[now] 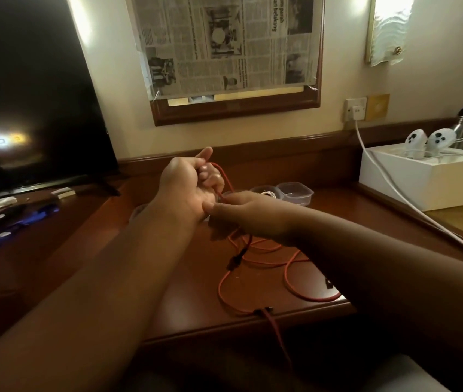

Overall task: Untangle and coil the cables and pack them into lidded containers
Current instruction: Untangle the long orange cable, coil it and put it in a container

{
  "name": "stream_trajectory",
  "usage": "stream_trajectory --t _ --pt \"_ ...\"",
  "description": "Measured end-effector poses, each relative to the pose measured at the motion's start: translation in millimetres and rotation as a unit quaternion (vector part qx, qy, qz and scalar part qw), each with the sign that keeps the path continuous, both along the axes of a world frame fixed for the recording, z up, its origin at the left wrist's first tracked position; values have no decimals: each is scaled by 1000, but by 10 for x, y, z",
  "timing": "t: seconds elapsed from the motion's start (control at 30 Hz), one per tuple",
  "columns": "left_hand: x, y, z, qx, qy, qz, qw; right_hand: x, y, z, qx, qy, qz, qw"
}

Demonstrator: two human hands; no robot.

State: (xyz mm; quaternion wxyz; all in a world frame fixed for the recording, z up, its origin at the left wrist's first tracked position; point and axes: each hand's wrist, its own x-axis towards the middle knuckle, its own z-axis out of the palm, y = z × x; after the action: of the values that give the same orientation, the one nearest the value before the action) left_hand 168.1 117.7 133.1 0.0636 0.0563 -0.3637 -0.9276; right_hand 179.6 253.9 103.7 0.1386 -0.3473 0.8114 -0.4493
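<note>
Dim, warm light falls on a dark wooden counter (253, 315) set against a cream wall. Nearest, at the counter's front edge, one end of the red cable (289, 267) drops out of sight into shadow; its loose loops lie tangled across the front and middle of the counter, partly hidden under the right forearm. Above them the left hand (188, 188) is raised, fingers curled with a strand running through its grip. The right hand (241, 213) pinches the same strand just beside the left palm; its fingertips are hard to make out. Behind the hands, two clear containers (295, 192) sit near the back edge, mostly screened. Farther right stands a white box (422, 182); a dark television (32, 94) fills the left, and a newspaper (224, 43) covers a wall frame.
</note>
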Motion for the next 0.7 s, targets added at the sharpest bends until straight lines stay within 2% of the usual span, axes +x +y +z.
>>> stream_trajectory --t 0.07,0.1,0.13,0.17,0.23,0.27,0.3,0.37,0.47,0.5,0.53,0.57,0.63,0.67,0.7 --pt "-9 -12 15 23 -1 20 1000 42 -8 -6 -56 -111 43 991" --pt "-20 -33 5 -4 -5 33 999 39 1 3 -84 -145 53 984" --pt "-38 -62 -26 -78 -12 53 996 20 10 14 -103 -156 54 981" --pt "-31 -73 -68 -201 -18 72 977 -12 16 29 -119 -163 48 978" --pt "-9 -72 -187 -451 4 90 888 -97 26 58 -139 -170 18 975" --pt "8 -55 -239 -524 30 83 847 -134 32 75 -145 -176 4 974" --pt "29 -40 -274 -567 48 64 820 -163 43 97 -150 -190 -3 970" --pt "68 -29 -313 -612 50 14 789 -226 74 119 -169 -232 1 958" --pt "47 -70 -370 -677 15 -32 736 -307 140 123 -232 -312 26 921" --pt "55 -56 -408 -683 27 -34 729 -331 159 114 -251 -336 33 907" --pt "53 -38 -455 -664 53 -25 745 -350 171 104 -264 -356 39 896" --pt "52 -13 -489 -614 79 -17 785 -360 178 91 -271 -369 42 888" --pt "49 27 -502 -450 109 -41 886 -350 163 59 -282 -382 46 879" --pt "39 39 -503 -385 115 -58 914 -341 152 39 -290 -388 51 873" --pt "20 53 -502 -369 102 -55 922 -322 144 25 -299 -397 59 866"
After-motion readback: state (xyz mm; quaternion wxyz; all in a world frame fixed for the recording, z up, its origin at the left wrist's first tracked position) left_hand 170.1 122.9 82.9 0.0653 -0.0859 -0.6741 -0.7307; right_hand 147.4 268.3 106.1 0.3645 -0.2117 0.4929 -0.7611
